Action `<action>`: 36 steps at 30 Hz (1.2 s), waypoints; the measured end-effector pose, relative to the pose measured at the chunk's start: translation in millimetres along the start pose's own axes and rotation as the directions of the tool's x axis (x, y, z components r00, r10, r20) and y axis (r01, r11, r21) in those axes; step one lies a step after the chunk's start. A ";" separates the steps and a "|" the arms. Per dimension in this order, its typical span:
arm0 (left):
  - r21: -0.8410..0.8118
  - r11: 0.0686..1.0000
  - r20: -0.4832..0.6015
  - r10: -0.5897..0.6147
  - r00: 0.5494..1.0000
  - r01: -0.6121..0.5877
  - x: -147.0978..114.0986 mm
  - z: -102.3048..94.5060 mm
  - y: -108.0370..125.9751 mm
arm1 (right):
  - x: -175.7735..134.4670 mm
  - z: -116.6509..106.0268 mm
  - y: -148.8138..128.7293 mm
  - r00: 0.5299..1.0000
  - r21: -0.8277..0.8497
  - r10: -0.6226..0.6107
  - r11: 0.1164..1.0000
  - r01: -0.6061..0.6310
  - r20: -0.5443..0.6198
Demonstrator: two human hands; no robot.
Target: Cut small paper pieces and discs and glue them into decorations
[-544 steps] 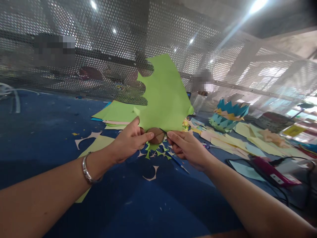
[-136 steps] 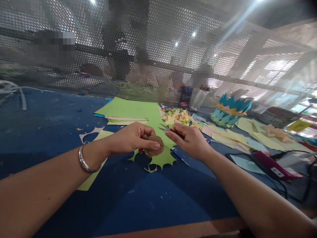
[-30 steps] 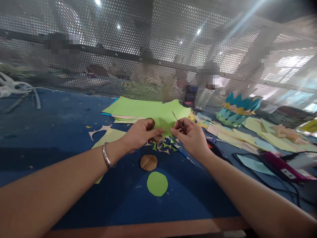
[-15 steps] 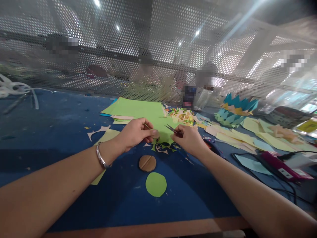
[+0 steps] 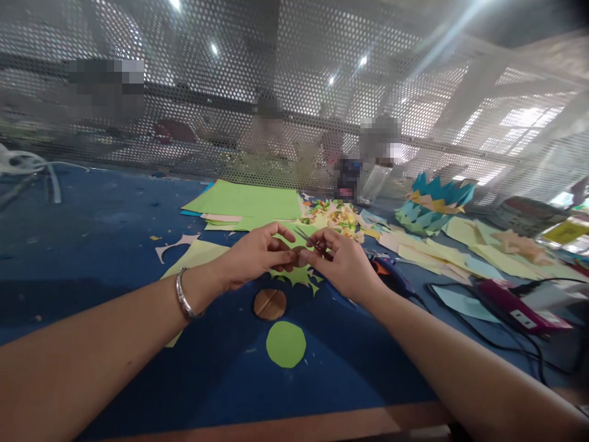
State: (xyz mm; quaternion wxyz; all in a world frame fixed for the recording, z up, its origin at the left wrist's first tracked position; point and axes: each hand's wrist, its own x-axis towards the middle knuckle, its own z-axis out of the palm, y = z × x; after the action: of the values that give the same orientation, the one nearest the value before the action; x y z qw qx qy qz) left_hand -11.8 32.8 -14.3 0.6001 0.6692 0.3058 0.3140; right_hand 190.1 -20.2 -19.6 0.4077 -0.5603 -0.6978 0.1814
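My left hand (image 5: 260,255), with a silver bangle at the wrist, is closed on a small brown piece (image 5: 300,252) that the fingers mostly hide. My right hand (image 5: 340,258) grips a pair of small scissors (image 5: 306,236), blades pointing up and left, and its thumb meets the brown piece too. Green paper (image 5: 294,279) with a jagged cut edge lies beneath both hands. Nearer to me are a round brown cardboard disc (image 5: 270,304) with a line across it and a green paper circle (image 5: 286,344), lying apart on the blue table (image 5: 221,380).
Behind my hands are stacked green sheets (image 5: 248,199) and a heap of paper scraps (image 5: 334,215). To the right stand a zigzag paper crown (image 5: 435,205), a dark blue glue gun (image 5: 396,276) and a magenta power strip (image 5: 519,307) with black cables. A perforated metal screen (image 5: 207,123) rises behind.
My hands have come together, the right one moving left with the scissors until its thumb reaches the brown piece. My left fingers have spread somewhat. The whole view has shifted slightly.
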 end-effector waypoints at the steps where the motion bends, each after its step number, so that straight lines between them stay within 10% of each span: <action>1: 0.000 1.000 -0.002 -0.003 1.000 0.003 -0.2 0.2 0.2 | 0.4 0.1 1.1 1.000 0.015 0.006 1.000 -0.007 0.009; 17: -0.212 0.967 -0.078 -0.159 0.984 0.140 -1.9 6.6 10.8 | 0.7 -2.2 -0.7 0.993 0.021 -0.033 0.999 0.031 0.117; 26: -0.044 0.992 -0.142 -0.121 0.982 0.116 1.8 0.0 3.4 | 7.0 -15.0 0.0 0.998 -0.158 -0.059 0.985 0.064 0.035; 31: 0.084 0.994 -0.151 -0.060 0.987 0.074 5.0 -4.6 -4.4 | 32.5 -51.8 30.2 0.992 -0.623 0.031 0.776 -0.100 -0.121; 36: 0.196 0.981 -0.115 0.018 0.993 0.005 5.2 -7.9 -8.1 | 52.6 -98.5 77.5 0.964 -0.708 0.174 0.653 -0.267 -0.203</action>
State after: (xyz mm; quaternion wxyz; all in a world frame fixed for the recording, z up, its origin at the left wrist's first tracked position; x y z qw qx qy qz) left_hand -15.0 42.5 -21.5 0.5116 0.7064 0.3676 0.3227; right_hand 313.2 32.3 3.8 0.1655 -0.7663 -0.6133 -0.0963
